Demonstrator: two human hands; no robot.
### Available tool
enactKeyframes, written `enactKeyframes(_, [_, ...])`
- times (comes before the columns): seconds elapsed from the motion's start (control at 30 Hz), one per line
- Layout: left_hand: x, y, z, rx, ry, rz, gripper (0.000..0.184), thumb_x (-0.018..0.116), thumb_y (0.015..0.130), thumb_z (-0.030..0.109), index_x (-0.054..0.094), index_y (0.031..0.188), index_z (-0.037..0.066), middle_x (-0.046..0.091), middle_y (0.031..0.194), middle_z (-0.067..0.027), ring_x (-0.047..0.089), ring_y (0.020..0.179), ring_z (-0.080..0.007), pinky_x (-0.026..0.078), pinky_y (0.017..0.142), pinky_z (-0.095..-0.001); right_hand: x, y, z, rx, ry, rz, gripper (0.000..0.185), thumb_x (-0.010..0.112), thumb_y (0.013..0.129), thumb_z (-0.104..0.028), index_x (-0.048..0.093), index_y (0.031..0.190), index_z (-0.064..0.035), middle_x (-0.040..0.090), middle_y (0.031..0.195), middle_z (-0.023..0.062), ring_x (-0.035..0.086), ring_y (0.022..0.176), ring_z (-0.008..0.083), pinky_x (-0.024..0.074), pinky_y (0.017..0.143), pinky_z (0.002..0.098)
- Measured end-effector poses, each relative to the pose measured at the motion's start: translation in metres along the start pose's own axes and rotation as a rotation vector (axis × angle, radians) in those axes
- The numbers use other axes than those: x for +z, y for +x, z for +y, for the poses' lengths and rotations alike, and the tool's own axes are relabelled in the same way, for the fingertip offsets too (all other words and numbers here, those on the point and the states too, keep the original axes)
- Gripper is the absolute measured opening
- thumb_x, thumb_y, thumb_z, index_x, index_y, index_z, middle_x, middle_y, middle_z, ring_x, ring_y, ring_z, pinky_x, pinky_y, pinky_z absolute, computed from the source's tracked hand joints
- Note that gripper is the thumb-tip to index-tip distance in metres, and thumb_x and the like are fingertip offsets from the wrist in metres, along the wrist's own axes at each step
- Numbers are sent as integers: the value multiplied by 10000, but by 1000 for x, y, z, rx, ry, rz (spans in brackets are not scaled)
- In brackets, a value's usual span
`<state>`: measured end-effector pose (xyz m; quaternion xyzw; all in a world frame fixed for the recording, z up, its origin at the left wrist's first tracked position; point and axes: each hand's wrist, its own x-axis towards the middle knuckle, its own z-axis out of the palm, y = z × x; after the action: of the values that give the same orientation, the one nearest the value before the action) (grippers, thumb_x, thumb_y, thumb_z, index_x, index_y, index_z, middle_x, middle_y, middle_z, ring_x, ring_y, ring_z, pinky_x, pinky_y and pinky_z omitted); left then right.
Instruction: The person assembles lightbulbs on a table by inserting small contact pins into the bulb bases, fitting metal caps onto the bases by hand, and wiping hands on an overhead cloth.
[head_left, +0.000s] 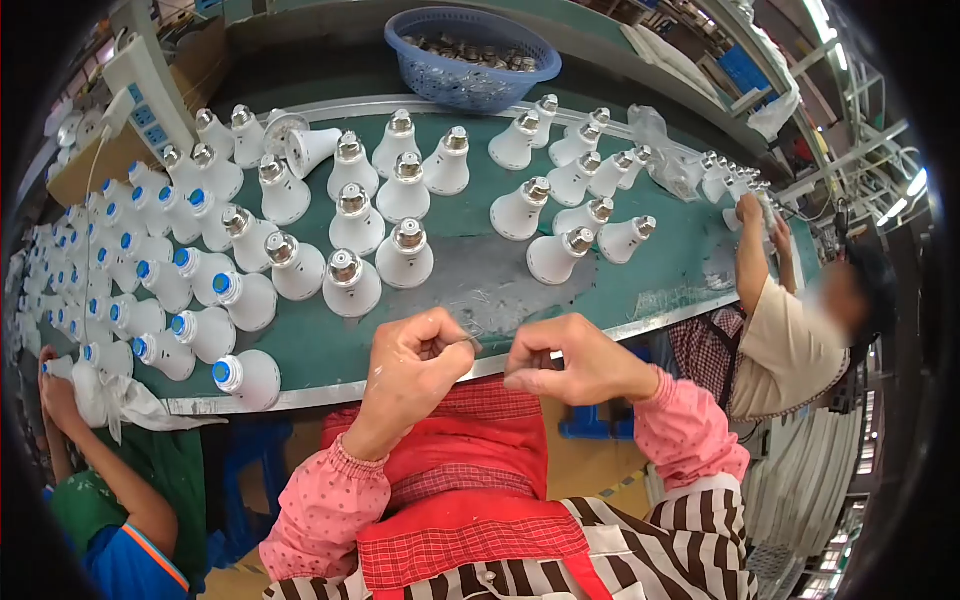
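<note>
My left hand is closed in a pinch above the bench's front edge, with thumb against forefinger. A tiny thin glint shows at its fingertips, too small to name. Level with it and a short gap to the right, my right hand is also closed, its fingers curled against the thumb; whatever they hold, if anything, is hidden. Beyond both hands, white LED bulbs with silver screw caps stand on the green bench; the nearest are one bulb and another. Fine wire-like scraps lie on the grey worn patch in front.
White bulbs with blue-topped necks crowd the left side. A blue basket of small metal parts stands at the back, near a power strip. Co-workers sit at left and right. A plastic bag lies at right.
</note>
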<state>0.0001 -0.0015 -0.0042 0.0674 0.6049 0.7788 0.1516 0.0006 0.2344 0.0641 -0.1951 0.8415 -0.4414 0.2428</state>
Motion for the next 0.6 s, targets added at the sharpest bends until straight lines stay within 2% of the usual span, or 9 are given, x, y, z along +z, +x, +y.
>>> enactKeyframes(0.07, [4, 0, -2, 0, -2, -13, 44, 660, 866, -24, 687, 835, -8, 651, 774, 14, 561, 701, -27, 444, 611, -213, 14, -1, -2, -172, -117, 283, 134, 774, 884, -56, 704, 980, 7, 657, 813, 54, 620, 672, 125, 497, 623, 290])
enactKeyframes(0.1, [7, -1, -2, -15, 5, -24, 42, 664, 868, -25, 687, 836, -10, 647, 777, 19, 556, 706, -22, 444, 614, -210, 19, 1, 1, -200, -23, 359, 161, 773, 863, -22, 700, 1002, 16, 672, 866, 91, 654, 681, 164, 516, 625, 312])
enactKeyframes(0.3, [16, -1, 1, 28, 5, -11, 107, 686, 880, 3, 646, 780, -5, 603, 720, 61, 505, 658, 7, 402, 558, -210, 27, 14, 6, -239, -32, 409, 124, 753, 859, -5, 652, 930, 9, 649, 835, 82, 634, 684, 157, 500, 602, 316])
enactKeyframes(0.4, [15, -2, 3, 30, 41, 6, 105, 690, 873, 7, 645, 779, -9, 611, 718, 59, 511, 660, 7, 403, 559, -211, 30, 16, 0, -207, -98, 389, 149, 727, 834, 22, 607, 918, -5, 604, 812, 80, 619, 660, 193, 495, 591, 340])
enactKeyframes(0.5, [19, -1, 7, 30, 91, 43, 100, 691, 864, 10, 645, 778, -10, 618, 717, 53, 517, 660, 4, 404, 558, -214, 32, 26, 4, -504, -455, 507, 191, 707, 804, 45, 582, 930, -27, 558, 800, 81, 605, 655, 241, 485, 575, 371])
enactKeyframes(0.6, [22, 3, 5, 40, 165, 72, 97, 690, 861, 18, 646, 779, -10, 621, 710, 44, 517, 658, 0, 405, 558, -218, 31, 31, -2, -621, -812, 559, 241, 707, 765, 66, 573, 938, -35, 529, 797, 94, 604, 677, 283, 486, 570, 393])
